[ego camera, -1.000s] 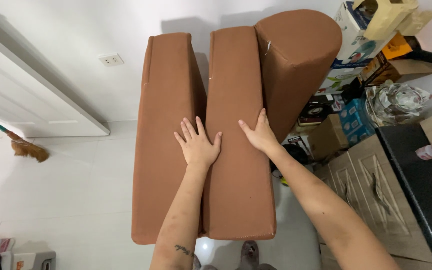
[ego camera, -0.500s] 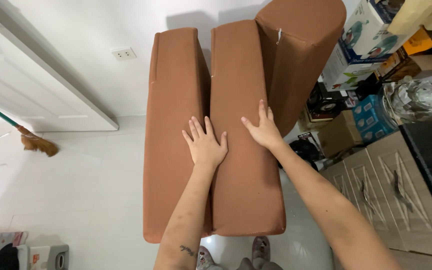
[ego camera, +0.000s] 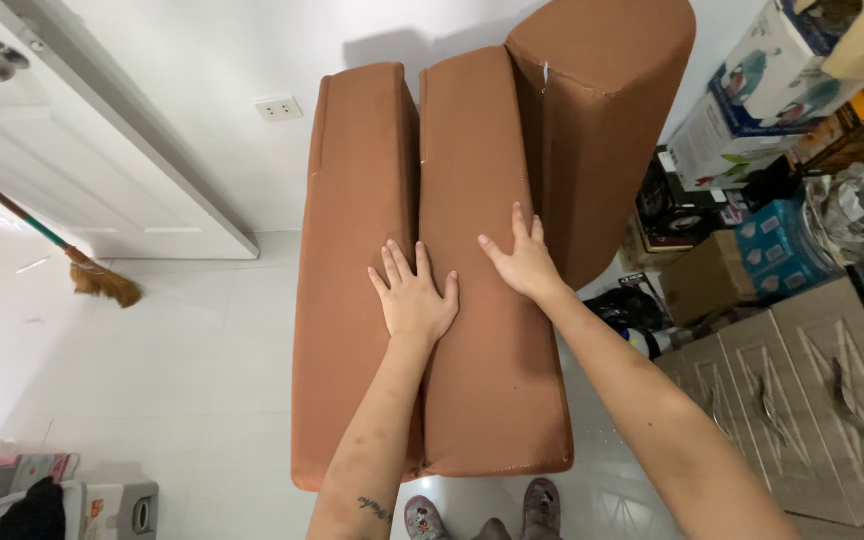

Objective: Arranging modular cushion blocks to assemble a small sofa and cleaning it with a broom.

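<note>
Left hand: the left hand [ego camera: 414,297] lies flat, fingers spread, on the seam between the left cushion [ego camera: 352,270] and the middle cushion [ego camera: 482,300]; its grip is wide, palm pressed down, holding nothing.
Right hand: the right hand [ego camera: 520,260] rests flat on the middle cushion near its right edge, fingers splayed and pointing up toward the wall; grip wide, closed on nothing.
Cushions: three long brown cushions stand side by side, leaning against the white wall [ego camera: 252,60], their lower ends on the white tiled floor [ego camera: 152,380]. The right cushion [ego camera: 602,120] is thicker and reaches higher than the other two.
Feet: two slippers [ego camera: 482,508] show just below the cushions' lower ends.
Left side: a white door [ego camera: 62,170] with a round knob, and a broom [ego camera: 72,265] leaning near it.
Right side: stacked boxes [ego camera: 752,120] and a cabinet [ego camera: 802,390] with drawers stand just beside the right cushion.
Wall: a socket [ego camera: 279,108] sits above the left cushion.
</note>
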